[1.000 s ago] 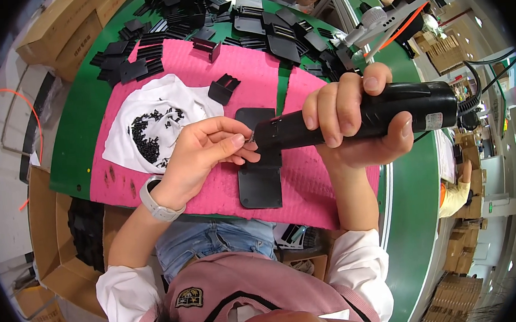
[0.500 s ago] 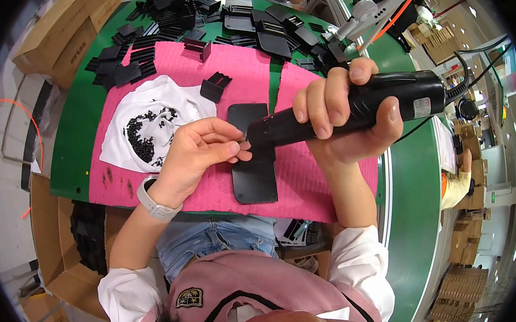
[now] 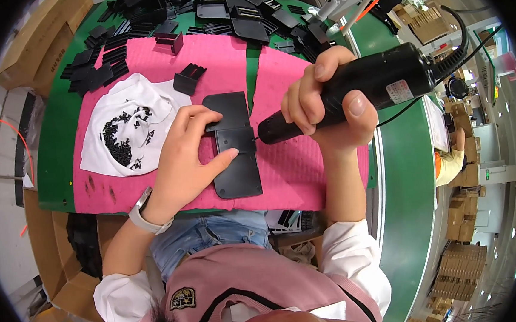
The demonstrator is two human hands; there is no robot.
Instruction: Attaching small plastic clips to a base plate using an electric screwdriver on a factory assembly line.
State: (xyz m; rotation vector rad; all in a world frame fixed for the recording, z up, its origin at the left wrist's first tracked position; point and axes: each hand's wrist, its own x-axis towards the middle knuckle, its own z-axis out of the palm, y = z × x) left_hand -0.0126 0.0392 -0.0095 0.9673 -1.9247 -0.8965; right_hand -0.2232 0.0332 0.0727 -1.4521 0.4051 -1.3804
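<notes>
Fingertips (image 3: 214, 115) of your left hand (image 3: 181, 159) rest at the left edge of the black plate assembly (image 3: 238, 179) — thumb on its lower half, fingers at the upper half, the gap between them spread wide across its middle strip. The assembly lies flat on the pink mat (image 3: 304, 178), just to the right of that hand, and most of it shows past your fingers. Your right hand (image 3: 347, 129) is wrapped firmly around the black handheld driver (image 3: 383, 75), which lies aslant with its narrow nose pointing left and down toward the assembly's right edge. The plates thus sit between your two hands: touched by the left, well apart from the fingers of the right. The thin bit at the nose reaches that edge, but whether it touches cannot be told. Left of your left hand, a white cloth (image 3: 160, 95) is spread out with small black screw-like pieces (image 3: 116, 146) on it. A small black bracket (image 3: 189, 79) stands by the cloth's upper right corner — near your left fingers, yet untouched. Beyond the mat, more black parts (image 3: 250, 27) are heaped on the green table (image 3: 55, 175).
</notes>
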